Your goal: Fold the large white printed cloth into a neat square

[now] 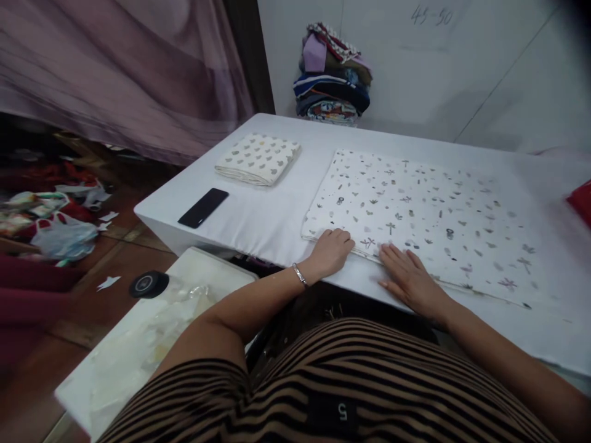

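Observation:
A white cloth with small flower prints (429,215) lies spread flat on the white table (277,215). My left hand (330,251) rests on the cloth's near left corner, fingers curled over its edge. My right hand (409,277) lies flat, fingers spread, on the near edge just to the right. Neither hand lifts the cloth. A silver bracelet sits on my left wrist.
A folded white cloth with grey prints (258,159) and a black phone (203,207) lie at the table's left. A pile of folded fabrics (332,77) stands at the far wall. A lower white surface with a black round object (148,284) is at left. Something red (582,200) shows at right.

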`<state>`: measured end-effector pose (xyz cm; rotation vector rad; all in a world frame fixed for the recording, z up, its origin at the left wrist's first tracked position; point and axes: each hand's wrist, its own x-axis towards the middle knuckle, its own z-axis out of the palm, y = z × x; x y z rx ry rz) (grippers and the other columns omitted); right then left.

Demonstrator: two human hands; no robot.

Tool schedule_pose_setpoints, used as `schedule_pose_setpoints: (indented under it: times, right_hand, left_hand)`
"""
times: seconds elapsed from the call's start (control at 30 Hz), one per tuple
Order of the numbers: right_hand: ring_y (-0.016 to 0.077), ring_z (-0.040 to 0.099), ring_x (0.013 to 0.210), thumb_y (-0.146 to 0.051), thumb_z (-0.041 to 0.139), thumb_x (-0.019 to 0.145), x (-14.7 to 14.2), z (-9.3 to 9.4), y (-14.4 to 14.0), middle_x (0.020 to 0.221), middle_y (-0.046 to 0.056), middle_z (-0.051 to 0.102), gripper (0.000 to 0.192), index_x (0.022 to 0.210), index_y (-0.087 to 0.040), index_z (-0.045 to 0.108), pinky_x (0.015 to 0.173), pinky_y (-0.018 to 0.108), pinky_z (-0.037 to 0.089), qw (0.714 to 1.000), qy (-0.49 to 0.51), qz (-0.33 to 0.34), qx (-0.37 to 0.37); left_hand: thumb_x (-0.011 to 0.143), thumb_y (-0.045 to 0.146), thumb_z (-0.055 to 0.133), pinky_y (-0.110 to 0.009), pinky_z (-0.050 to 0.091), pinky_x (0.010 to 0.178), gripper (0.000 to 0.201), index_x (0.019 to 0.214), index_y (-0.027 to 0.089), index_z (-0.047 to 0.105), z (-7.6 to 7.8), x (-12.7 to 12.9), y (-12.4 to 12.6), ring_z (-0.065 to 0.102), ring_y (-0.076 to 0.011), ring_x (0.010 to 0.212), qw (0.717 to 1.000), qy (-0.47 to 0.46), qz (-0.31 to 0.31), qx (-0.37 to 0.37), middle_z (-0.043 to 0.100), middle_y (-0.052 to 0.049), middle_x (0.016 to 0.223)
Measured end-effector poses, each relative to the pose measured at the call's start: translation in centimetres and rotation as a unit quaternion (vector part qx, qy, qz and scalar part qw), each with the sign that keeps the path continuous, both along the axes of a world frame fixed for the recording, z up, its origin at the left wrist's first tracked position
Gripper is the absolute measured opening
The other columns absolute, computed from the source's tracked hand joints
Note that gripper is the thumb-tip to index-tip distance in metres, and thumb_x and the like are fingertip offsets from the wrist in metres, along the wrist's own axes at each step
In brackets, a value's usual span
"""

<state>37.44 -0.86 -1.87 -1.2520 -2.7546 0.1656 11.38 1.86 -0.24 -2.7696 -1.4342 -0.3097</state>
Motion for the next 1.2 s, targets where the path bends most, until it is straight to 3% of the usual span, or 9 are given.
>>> schedule_pose_setpoints:
  times: [0.27, 0.47, 0.6, 0.7, 0.9, 1.2]
  right_hand:
    - [0.0268, 0.024, 0.14, -0.052, 0.029, 0.095, -0.7, -0.2, 0.1, 0.151, 0.01, 0.029, 0.063, 0.15, -0.023, 0.019, 0.113, 0.052, 0.019, 1.0, -0.014, 0.018, -0.017]
    - [0.0288, 0.035, 0.134, -0.045, 0.034, 0.095, -2.8, 1.1, 1.2, 0.143, 0.01, 0.043, 0.051, 0.14, -0.021, 0.041, 0.107, 0.051, 0.03, 0.999, 0.033, -0.004, -0.005]
    - [0.0294, 0.048, 0.118, -0.036, 0.038, 0.093, -5.5, 1.5, 2.5, 0.129, 0.012, 0.055, 0.041, 0.127, -0.019, 0.055, 0.098, 0.047, 0.038, 0.998, 0.057, -0.004, -0.003]
    - [0.0293, 0.049, 0.111, -0.032, 0.04, 0.092, -6.5, 1.6, 3.0, 0.122, 0.013, 0.057, 0.036, 0.118, -0.018, 0.06, 0.093, 0.044, 0.04, 0.999, 0.041, -0.002, -0.004]
    - [0.0275, 0.05, 0.1, -0.032, 0.043, 0.091, -7.6, 2.2, 3.3, 0.112, 0.014, 0.058, 0.032, 0.112, -0.016, 0.063, 0.086, 0.04, 0.04, 1.0, 0.022, 0.0, 0.002]
    - [0.0237, 0.051, 0.098, -0.031, 0.048, 0.09, -12.4, 2.6, 5.2, 0.108, 0.01, 0.058, 0.028, 0.11, -0.018, 0.062, 0.082, 0.032, 0.039, 0.999, 0.031, -0.001, -0.027]
  left_hand:
    - [0.089, 0.01, 0.037, -0.038, 0.033, 0.083, 0.025, 0.1, 0.02, 0.058, -0.5, -2.5, 0.5, 0.047, -0.0224, 0.1, 0.999, -0.029, 0.028, -0.004, 0.058, -0.007, 0.105]
    - [0.088, 0.009, 0.038, -0.037, 0.033, 0.085, 0.026, 0.1, 0.019, 0.059, -0.4, -3.7, 0.9, 0.049, -0.0217, 0.1, 0.999, -0.026, 0.029, 0.003, 0.059, -0.007, 0.103]
    - [0.089, 0.009, 0.036, -0.037, 0.033, 0.087, 0.029, 0.103, 0.019, 0.059, -0.3, -4.3, 1.3, 0.05, -0.021, 0.098, 1.0, -0.016, 0.016, 0.006, 0.06, -0.006, 0.103]
    - [0.088, 0.008, 0.037, -0.037, 0.033, 0.087, 0.03, 0.104, 0.02, 0.06, -0.4, -4.9, 1.6, 0.05, -0.0212, 0.098, 1.0, -0.011, 0.027, 0.008, 0.061, -0.006, 0.103]
    - [0.081, 0.006, 0.043, -0.039, 0.036, 0.086, 0.028, 0.098, 0.018, 0.063, -0.9, -6.1, 1.6, 0.049, -0.0234, 0.105, 0.995, -0.064, 0.076, 0.016, 0.061, -0.008, 0.105]
    - [0.077, 0.008, 0.048, -0.039, 0.039, 0.09, 0.03, 0.101, 0.019, 0.064, -1.3, -7.3, 1.8, 0.049, -0.0242, 0.109, 0.979, -0.133, 0.152, 0.018, 0.06, -0.008, 0.11]
